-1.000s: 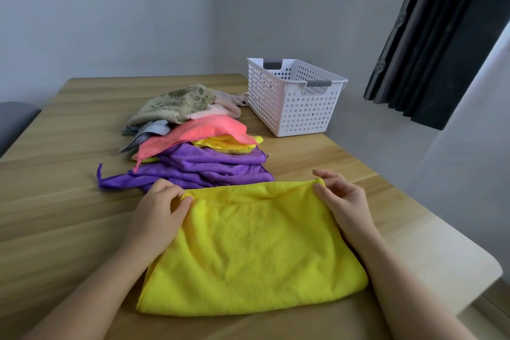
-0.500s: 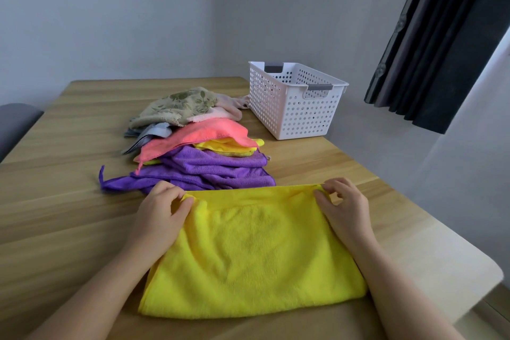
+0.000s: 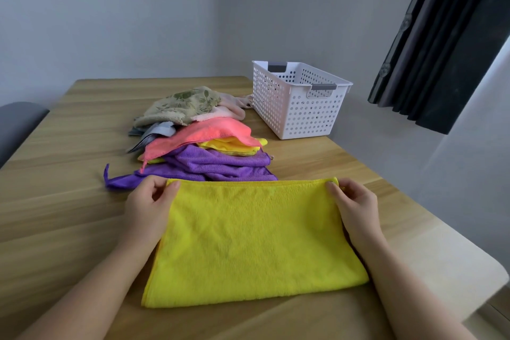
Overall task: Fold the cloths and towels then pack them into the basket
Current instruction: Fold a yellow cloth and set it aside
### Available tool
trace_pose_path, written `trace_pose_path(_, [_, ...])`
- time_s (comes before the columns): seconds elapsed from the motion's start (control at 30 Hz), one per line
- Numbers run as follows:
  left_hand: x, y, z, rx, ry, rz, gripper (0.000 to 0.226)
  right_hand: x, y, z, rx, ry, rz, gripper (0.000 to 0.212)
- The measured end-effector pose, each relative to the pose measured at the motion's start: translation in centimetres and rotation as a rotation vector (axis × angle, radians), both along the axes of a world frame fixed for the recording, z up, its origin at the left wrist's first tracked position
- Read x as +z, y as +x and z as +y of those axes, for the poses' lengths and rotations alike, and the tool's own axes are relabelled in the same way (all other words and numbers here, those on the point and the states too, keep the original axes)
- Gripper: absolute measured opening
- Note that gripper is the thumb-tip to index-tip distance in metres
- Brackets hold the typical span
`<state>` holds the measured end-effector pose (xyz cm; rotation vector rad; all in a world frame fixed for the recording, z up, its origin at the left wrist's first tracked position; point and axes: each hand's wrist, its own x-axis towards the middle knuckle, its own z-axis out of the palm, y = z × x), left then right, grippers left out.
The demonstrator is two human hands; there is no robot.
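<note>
The far edge of the yellow cloth (image 3: 254, 240) now runs straight and taut, where half a second ago it sagged slightly and its right corner sat loose. The right hand (image 3: 353, 201), at two o'clock from the cloth's middle, has curled its fingers down onto that corner; a second ago those fingers were spread and only resting there. The left hand (image 3: 149, 204), at ten o'clock, keeps its thumb and forefinger pinched together on the other far corner, much as before. The cloth lies doubled and flat on the table (image 3: 69, 201) directly before the person, its layers' edges lined up along the far side, so I judge the first fold squared off and the next one ready to start. The unfolded pile (image 3: 204, 141) waits at twelve o'clock, touching the cloth's far edge, unchanged. The white basket (image 3: 300, 107) stands at one o'clock, beyond the pile, with nothing showing inside.
</note>
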<state>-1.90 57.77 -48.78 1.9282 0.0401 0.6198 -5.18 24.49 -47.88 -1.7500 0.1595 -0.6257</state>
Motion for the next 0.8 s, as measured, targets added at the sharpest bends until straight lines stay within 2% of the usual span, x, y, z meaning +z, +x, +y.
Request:
trace_pose_path(0.13, [0.1,0.0,0.0,0.015,-0.042,0.031,0.013,0.0,0.1,-0.2,-0.002,0.049,0.001,0.009])
trace_pose_path(0.27, [0.1,-0.1,0.1,-0.018,-0.068,0.004,0.02,0.1,0.1,-0.2,-0.018,0.049,-0.036,0.02])
trace_pose_path(0.37, [0.6,-0.5,0.3,-0.063,0.09,-0.012,0.024,0.2,-0.2,-0.4,-0.003,0.038,0.008,0.025])
trace_pose_path(0.43, [1.3,-1.0,0.5,-0.057,0.248,-0.018,0.024,0.5,-0.7,-0.4,0.019,0.004,0.057,0.016])
trace_pose_path(0.53, [2.5,-1.5,0.7,-0.055,0.342,-0.007,0.011,1.3,-1.5,-0.1,0.073,0.065,0.097,0.015])
trace_pose_path(0.6, [3.3,-1.6,1.0,-0.093,0.278,0.073,0.013,2.3,-2.3,0.1,0.146,0.148,0.109,0.014])
trace_pose_path(0.67, [4.8,-2.3,1.0,-0.182,0.092,0.152,0.017,4.1,-3.2,0.4,0.181,0.179,0.108,0.012])
trace_pose_path(0.7, [5.9,-2.9,0.7,-0.212,-0.024,0.169,0.011,5.0,-3.8,0.5,0.189,0.181,0.096,0.01])
trace_pose_path(0.73, [6.9,-3.6,0.2,-0.224,-0.142,0.165,0.005,5.9,-4.2,0.6,0.21,0.198,0.08,0.009])
trace_pose_path(0.8, [8.8,-4.6,-0.9,-0.172,-0.28,0.108,0.009,7.6,-5.1,0.9,0.285,0.272,0.057,0.013])
